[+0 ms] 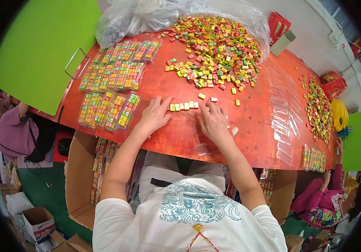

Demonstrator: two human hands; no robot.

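Observation:
A short row of small wrapped blocks, red, yellow and green with pale faces, lies on the red table in front of me. At the row's left end rests my left hand, fingers stretched out and open. My right hand is at the other end with its fingers apart, the fingertips close to the last block. Loose blocks, one yellow and one red, sit just beyond my right fingertips. Partly under the right hand is a clear plastic tray, hard to make out.
A big heap of loose blocks lies at the back by a clear plastic bag. Filled trays stand in rows on the left; clear trays overlap on the right. A co-worker sits far right near another heap.

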